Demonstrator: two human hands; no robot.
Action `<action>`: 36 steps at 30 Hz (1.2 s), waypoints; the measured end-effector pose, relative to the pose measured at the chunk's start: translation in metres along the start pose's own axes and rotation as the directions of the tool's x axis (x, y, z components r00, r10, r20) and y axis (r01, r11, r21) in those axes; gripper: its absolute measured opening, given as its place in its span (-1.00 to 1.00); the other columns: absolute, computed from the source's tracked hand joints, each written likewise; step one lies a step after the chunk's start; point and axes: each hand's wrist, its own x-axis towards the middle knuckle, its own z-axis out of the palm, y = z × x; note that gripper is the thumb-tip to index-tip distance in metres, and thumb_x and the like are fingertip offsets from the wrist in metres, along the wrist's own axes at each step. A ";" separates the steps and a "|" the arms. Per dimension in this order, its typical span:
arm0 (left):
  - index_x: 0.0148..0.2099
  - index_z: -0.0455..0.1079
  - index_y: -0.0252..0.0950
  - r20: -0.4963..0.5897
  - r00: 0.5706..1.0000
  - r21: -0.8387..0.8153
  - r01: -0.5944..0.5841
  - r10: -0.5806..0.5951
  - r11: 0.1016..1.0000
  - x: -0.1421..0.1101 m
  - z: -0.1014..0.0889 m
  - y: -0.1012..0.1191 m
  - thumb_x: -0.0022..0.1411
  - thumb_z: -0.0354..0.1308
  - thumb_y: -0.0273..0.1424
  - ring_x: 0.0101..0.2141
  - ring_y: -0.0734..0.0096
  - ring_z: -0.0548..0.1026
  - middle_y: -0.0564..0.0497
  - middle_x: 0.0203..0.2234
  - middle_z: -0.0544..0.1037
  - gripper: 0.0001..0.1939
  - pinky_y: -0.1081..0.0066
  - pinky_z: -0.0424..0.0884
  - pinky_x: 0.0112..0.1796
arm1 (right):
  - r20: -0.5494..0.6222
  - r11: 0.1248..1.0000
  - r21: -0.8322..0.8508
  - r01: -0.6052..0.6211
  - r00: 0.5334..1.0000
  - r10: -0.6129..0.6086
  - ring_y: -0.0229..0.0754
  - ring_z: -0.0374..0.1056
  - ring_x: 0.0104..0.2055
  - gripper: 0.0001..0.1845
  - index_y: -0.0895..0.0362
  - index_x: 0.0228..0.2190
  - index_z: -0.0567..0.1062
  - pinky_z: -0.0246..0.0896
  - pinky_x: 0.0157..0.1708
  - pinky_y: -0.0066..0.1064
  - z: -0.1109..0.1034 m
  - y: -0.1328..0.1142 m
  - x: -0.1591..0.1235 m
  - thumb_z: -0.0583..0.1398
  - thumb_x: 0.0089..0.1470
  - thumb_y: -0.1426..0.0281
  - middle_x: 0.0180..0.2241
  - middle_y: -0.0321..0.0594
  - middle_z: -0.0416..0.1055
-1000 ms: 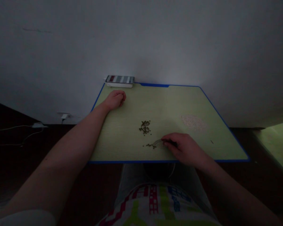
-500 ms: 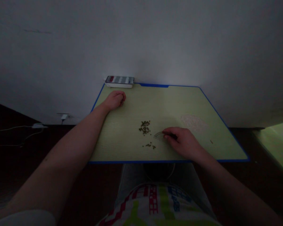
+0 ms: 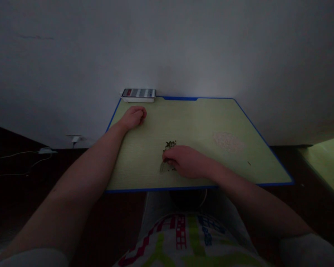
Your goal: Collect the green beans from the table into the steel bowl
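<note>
My right hand (image 3: 185, 161) is closed on a clear protractor (image 3: 164, 167), held by its edge with the curved side toward the table. Small dark greenish beans (image 3: 171, 144) lie in a loose pile just beyond the fingers. The hand covers part of that pile and most of the few beans nearer the front edge. My left hand (image 3: 135, 116) rests on the far left of the table as a loose fist, touching no beans. To the right, a pile of pale grains that look like rice (image 3: 228, 141) is spread thin.
The light table (image 3: 189, 122) has a blue rim and stands against a wall. A phone (image 3: 139, 92) lies on a white box (image 3: 139, 99) at the back left corner. A small dark stick (image 3: 249, 163) lies near the right edge. A plug and cables (image 3: 75, 139) are at the left wall.
My right hand has moved left with the protractor, from beside the beans to over the nearer ones. My left hand stays in place; the view has shifted slightly.
</note>
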 end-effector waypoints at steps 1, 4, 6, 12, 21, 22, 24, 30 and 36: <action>-0.57 0.21 -0.28 -0.001 1.000 0.002 0.004 -0.004 1.000 0.000 0.000 0.001 -0.11 -0.13 -0.49 -0.69 0.54 0.17 0.09 -0.79 0.23 -0.88 0.48 0.06 -0.61 | 0.020 1.000 -0.004 0.007 1.000 -0.006 -0.17 0.35 -0.25 -0.80 0.15 -0.29 0.48 0.10 -0.29 -0.41 -0.001 0.000 0.000 0.07 0.10 0.53 -0.28 -0.15 0.50; -0.57 0.21 -0.28 -0.005 1.000 0.003 0.018 -0.018 1.000 -0.001 0.001 0.002 -0.12 -0.13 -0.49 -0.69 0.54 0.16 0.09 -0.79 0.22 -0.88 0.49 0.06 -0.61 | 0.086 1.000 0.004 0.008 0.996 -0.008 -0.17 0.34 -0.26 -0.79 0.14 -0.29 0.47 0.10 -0.31 -0.41 -0.004 0.001 -0.003 0.07 0.08 0.53 -0.28 -0.16 0.49; -0.57 0.21 -0.28 -0.003 1.000 -0.008 0.020 -0.020 1.000 0.000 0.001 0.002 -0.12 -0.13 -0.49 -0.69 0.55 0.16 0.09 -0.79 0.23 -0.88 0.49 0.06 -0.61 | 0.132 1.000 0.023 -0.007 0.991 0.004 -0.17 0.35 -0.26 -0.78 0.13 -0.29 0.48 0.10 -0.31 -0.42 -0.007 0.003 -0.008 0.08 0.06 0.54 -0.28 -0.18 0.49; -0.58 0.20 -0.28 -0.003 1.000 -0.026 0.015 -0.015 1.000 0.000 0.001 0.000 -0.13 -0.13 -0.49 -0.70 0.55 0.15 0.09 -0.80 0.22 -0.89 0.49 0.04 -0.62 | 0.183 0.992 0.067 -0.105 0.979 0.091 -0.17 0.35 -0.26 -0.77 0.12 -0.30 0.49 0.11 -0.31 -0.43 -0.013 0.004 -0.032 0.08 0.03 0.53 -0.28 -0.19 0.50; -0.56 0.23 -0.29 -0.022 0.999 -0.004 0.038 -0.038 0.999 -0.002 0.001 0.005 -0.13 -0.13 -0.48 -0.68 0.55 0.15 0.08 -0.79 0.23 -0.88 0.50 0.05 -0.61 | 0.111 0.959 0.141 -0.247 0.966 0.232 -0.23 0.35 -0.36 -0.80 0.14 -0.33 0.50 0.11 -0.39 -0.46 -0.010 0.002 -0.065 0.10 0.02 0.53 -0.35 -0.20 0.51; -0.56 0.23 -0.29 -0.022 0.999 -0.002 0.040 -0.041 0.999 -0.002 0.001 0.005 -0.13 -0.13 -0.48 -0.68 0.55 0.15 0.08 -0.79 0.23 -0.87 0.50 0.05 -0.61 | 0.106 0.955 0.146 -0.259 0.964 0.245 -0.23 0.35 -0.36 -0.80 0.14 -0.34 0.51 0.11 -0.40 -0.46 -0.009 0.002 -0.066 0.10 0.02 0.52 -0.35 -0.20 0.51; -0.56 0.24 -0.30 -0.018 0.999 0.001 0.039 -0.039 0.999 -0.002 0.000 0.005 -0.13 -0.13 -0.48 -0.67 0.54 0.16 0.07 -0.78 0.23 -0.87 0.49 0.05 -0.60 | 0.106 0.949 0.155 -0.276 0.959 0.262 -0.23 0.35 -0.37 -0.81 0.14 -0.35 0.51 0.12 -0.40 -0.46 -0.009 0.002 -0.068 0.11 0.02 0.52 -0.36 -0.21 0.51; -0.55 0.23 -0.29 -0.018 0.999 0.016 0.030 -0.030 0.999 0.000 0.000 0.001 -0.12 -0.12 -0.47 -0.68 0.54 0.16 0.07 -0.79 0.23 -0.88 0.49 0.06 -0.61 | 0.135 0.935 0.185 -0.303 0.950 0.281 -0.24 0.34 -0.40 -0.84 0.14 -0.38 0.51 0.10 -0.43 -0.46 -0.011 0.006 -0.073 0.12 0.01 0.52 -0.40 -0.23 0.50; -0.56 0.22 -0.28 -0.002 1.000 -0.003 0.019 -0.019 1.000 0.000 0.000 0.001 -0.13 -0.12 -0.48 -0.68 0.53 0.17 0.07 -0.79 0.23 -0.89 0.48 0.07 -0.61 | 0.109 0.933 0.232 -0.274 0.961 0.255 -0.24 0.34 -0.37 -0.83 0.13 -0.33 0.50 0.11 -0.40 -0.46 -0.008 0.009 -0.080 0.12 0.04 0.51 -0.37 -0.24 0.49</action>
